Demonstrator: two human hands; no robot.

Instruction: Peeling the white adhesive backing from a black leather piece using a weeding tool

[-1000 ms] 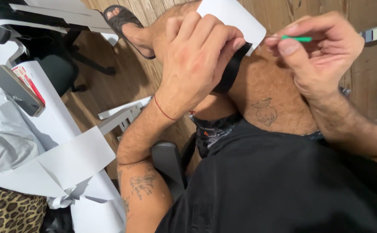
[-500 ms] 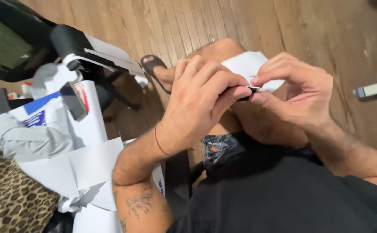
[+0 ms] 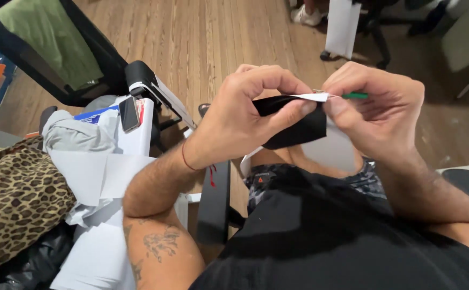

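You're seated above a wooden floor (image 3: 218, 32), paper heap (image 3: 103, 177) on the left. Your left hand (image 3: 245, 115) pinches a black sheet with a white edge (image 3: 291, 121) over your lap. Your right hand (image 3: 382, 115) grips that edge plus a thin green stick (image 3: 355, 95); looks like mid-fold or seam work, needing steady pinching.

left hand (image 3: 245, 121) and right hand (image 3: 376, 115) raised together, fingers pinched.

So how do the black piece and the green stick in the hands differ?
The black piece is broad, flat and soft-looking, pinched by the left hand; the green stick is thin, and only its tip shows past the right hand. Both are held up over the lap.
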